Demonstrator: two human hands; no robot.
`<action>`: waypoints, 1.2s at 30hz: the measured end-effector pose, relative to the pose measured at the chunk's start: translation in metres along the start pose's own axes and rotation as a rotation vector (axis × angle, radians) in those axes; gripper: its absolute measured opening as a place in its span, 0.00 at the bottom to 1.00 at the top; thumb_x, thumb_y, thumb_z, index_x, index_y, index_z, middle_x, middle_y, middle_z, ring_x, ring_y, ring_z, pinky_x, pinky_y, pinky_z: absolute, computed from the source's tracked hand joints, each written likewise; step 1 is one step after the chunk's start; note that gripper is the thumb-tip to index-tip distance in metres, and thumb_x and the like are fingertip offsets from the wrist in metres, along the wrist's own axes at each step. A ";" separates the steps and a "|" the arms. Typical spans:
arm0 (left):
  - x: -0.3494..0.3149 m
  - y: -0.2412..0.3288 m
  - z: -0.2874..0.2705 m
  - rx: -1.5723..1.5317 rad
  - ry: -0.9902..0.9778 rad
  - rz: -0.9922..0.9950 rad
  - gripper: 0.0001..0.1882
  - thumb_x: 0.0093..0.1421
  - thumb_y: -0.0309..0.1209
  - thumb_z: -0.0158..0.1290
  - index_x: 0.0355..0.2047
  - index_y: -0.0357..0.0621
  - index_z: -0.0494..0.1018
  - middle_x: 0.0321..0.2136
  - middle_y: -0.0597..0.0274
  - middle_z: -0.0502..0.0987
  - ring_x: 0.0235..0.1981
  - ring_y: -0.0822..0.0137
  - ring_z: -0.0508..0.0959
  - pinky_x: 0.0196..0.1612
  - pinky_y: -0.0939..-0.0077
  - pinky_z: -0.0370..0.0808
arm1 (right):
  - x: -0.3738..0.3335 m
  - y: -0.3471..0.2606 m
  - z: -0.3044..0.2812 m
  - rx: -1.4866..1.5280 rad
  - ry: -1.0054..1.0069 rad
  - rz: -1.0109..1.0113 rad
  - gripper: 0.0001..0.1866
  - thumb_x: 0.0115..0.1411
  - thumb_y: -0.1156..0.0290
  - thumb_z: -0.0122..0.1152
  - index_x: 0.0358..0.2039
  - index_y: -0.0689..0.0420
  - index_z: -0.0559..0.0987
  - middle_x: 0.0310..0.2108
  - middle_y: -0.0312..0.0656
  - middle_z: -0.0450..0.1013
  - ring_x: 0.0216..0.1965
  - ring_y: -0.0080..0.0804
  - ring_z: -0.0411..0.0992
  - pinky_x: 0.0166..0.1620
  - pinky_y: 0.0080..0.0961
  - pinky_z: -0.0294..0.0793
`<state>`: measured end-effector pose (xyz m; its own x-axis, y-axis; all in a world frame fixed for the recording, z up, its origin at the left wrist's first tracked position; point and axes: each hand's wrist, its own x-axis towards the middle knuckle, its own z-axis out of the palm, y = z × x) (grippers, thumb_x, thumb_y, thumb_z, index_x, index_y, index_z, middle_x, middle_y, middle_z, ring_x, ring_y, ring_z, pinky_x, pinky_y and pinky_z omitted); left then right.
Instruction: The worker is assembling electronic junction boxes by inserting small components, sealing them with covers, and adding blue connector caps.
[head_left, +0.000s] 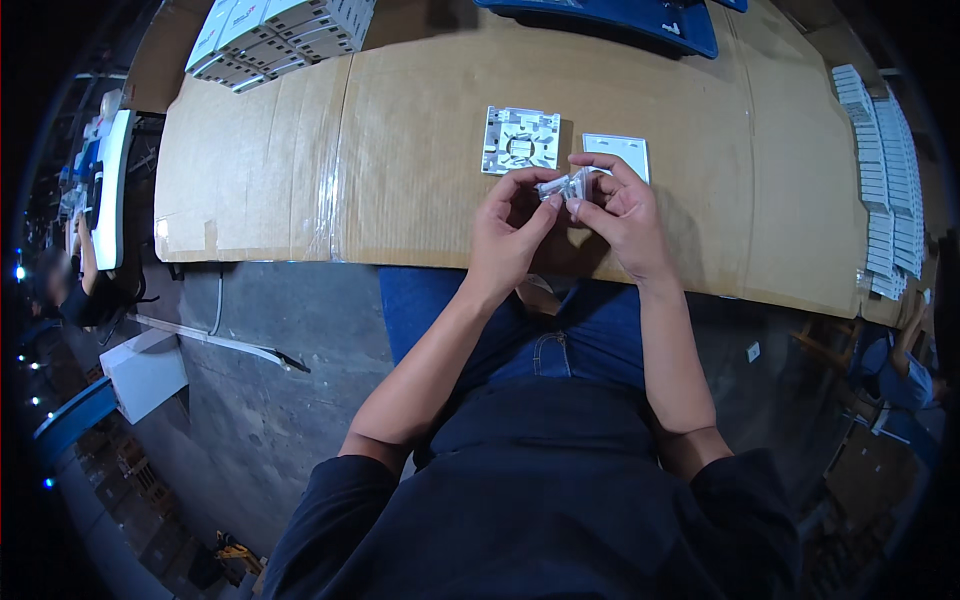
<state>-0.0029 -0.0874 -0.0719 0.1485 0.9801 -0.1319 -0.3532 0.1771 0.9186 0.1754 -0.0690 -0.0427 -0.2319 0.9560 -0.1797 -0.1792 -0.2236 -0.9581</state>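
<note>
Between my two hands, just above the near part of the cardboard-covered table, is a small clear plastic bag (577, 186) with small whitish parts in it. My left hand (510, 222) pinches its left side between thumb and fingers. On its right side my right hand (628, 212) grips it the same way. Just beyond my left hand lies an open square white plastic box base (521, 142) with a round moulded middle. A flat white square cover (618, 150) lies to its right, partly hidden behind my right hand.
Cardboard (420, 160) covers the table. Stacked white boxes (285, 35) stand at the far left, and a blue tray (620, 22) sits at the far edge. Tall stacks of thin white pieces (885, 180) line the right end. Other people (80, 285) are at both sides.
</note>
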 end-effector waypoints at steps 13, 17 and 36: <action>0.001 -0.003 -0.003 -0.043 0.067 -0.014 0.15 0.68 0.23 0.59 0.54 0.37 0.76 0.46 0.63 0.80 0.42 0.77 0.79 0.47 0.80 0.77 | 0.001 0.012 -0.008 -0.071 0.030 0.010 0.08 0.66 0.80 0.66 0.45 0.64 0.82 0.41 0.34 0.80 0.42 0.17 0.77 0.49 0.18 0.78; 0.002 -0.004 -0.005 -0.079 0.063 -0.037 0.14 0.68 0.24 0.59 0.53 0.37 0.75 0.45 0.64 0.80 0.41 0.76 0.79 0.46 0.80 0.76 | 0.001 0.009 -0.007 -0.043 0.008 0.017 0.05 0.66 0.81 0.65 0.42 0.63 0.80 0.39 0.35 0.79 0.41 0.18 0.77 0.49 0.19 0.80; 0.001 0.006 -0.004 -0.063 -0.050 -0.014 0.24 0.66 0.20 0.58 0.62 0.38 0.70 0.46 0.61 0.77 0.48 0.73 0.79 0.54 0.77 0.77 | 0.003 0.013 -0.001 -0.002 0.072 0.022 0.05 0.65 0.81 0.67 0.41 0.62 0.79 0.36 0.37 0.80 0.39 0.21 0.79 0.45 0.22 0.83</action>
<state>-0.0085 -0.0846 -0.0675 0.1990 0.9720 -0.1247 -0.4082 0.1979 0.8912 0.1730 -0.0688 -0.0555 -0.1668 0.9621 -0.2158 -0.1729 -0.2440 -0.9542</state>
